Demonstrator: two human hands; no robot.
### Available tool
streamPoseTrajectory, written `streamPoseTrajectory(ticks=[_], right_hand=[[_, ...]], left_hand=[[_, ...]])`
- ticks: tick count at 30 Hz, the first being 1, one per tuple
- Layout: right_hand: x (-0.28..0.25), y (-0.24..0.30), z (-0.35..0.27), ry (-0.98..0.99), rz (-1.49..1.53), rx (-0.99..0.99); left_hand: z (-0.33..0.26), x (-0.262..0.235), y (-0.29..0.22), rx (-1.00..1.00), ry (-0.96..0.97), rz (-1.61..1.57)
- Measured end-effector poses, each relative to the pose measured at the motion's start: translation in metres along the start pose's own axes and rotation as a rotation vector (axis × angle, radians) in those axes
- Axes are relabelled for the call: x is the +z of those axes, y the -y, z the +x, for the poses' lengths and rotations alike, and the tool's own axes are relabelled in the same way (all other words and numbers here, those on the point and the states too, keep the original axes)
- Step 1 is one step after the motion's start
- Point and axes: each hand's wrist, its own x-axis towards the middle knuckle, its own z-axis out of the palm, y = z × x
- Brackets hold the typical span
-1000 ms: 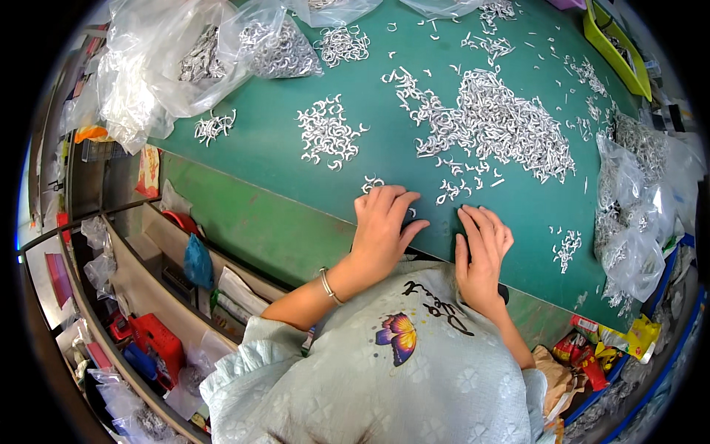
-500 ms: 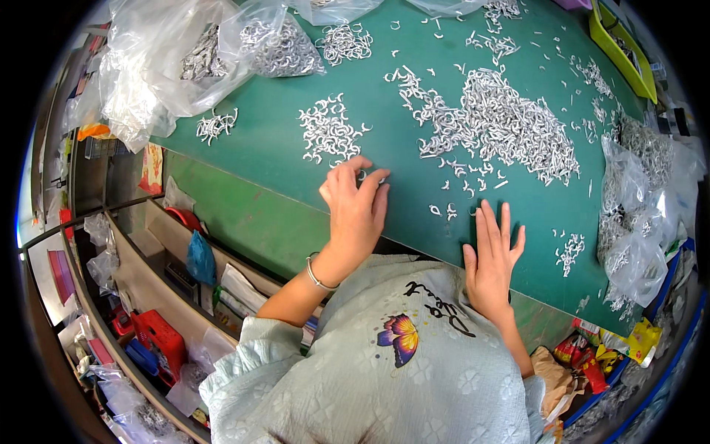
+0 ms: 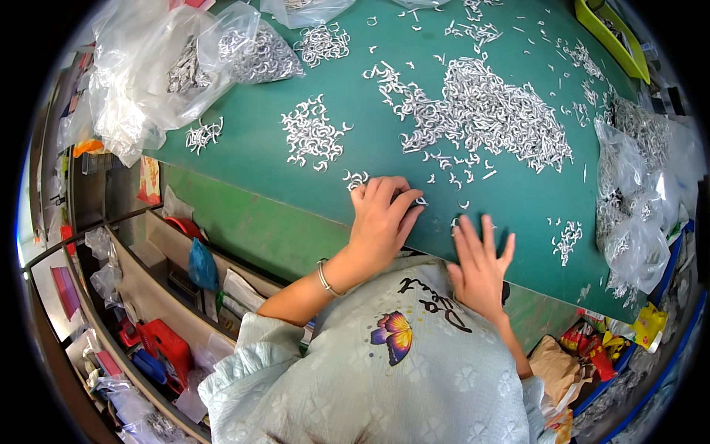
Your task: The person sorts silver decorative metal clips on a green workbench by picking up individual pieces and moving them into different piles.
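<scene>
Small curved silvery metal pieces lie in groups over the green tabletop (image 3: 251, 140). My left hand (image 3: 381, 222) rests near the table's front edge, its fingers bent, with the forefinger and thumb closed about one small curved metal piece (image 3: 421, 201). A few more pieces (image 3: 356, 179) lie against its outer fingertips. To the right, my right hand (image 3: 481, 266) has its fingers stretched out and slightly blurred. Its forefinger side is close to a single piece (image 3: 454, 222). Beyond both hands spreads a large heap (image 3: 499, 115), and a smaller pile (image 3: 314, 133) lies to its left.
Clear plastic bags of pieces stand at the back left (image 3: 262, 55) and along the right side (image 3: 636, 200). A yellow-green bin (image 3: 614, 41) is at the far right. Shelves with a red plastic container (image 3: 164, 348) are at lower left; snack packets (image 3: 588, 344) sit at lower right.
My left hand has moved right and nearer to me, away from the smaller pile, leaving a few pieces beside its fingertips. The right hand has shifted slightly left. The whole view has shifted a little.
</scene>
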Motion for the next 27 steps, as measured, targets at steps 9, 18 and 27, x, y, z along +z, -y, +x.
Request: streamPoseTrajectory(ticks=[9,18,27], right_hand=[[0.004,-0.005,-0.011,-0.006,-0.042,-0.010],[-0.031,-0.006,0.023,0.135,-0.026,0.031],[0.005,-0.010,-0.020,0.075,-0.117,-0.033]], left_hand=[[-0.008,0.007,-0.016,0.034,0.048,-0.095],[-0.014,0.028,-0.027,0.131,0.130,-0.123],[-0.018,0.019,-0.025,0.071,0.098,-0.144]])
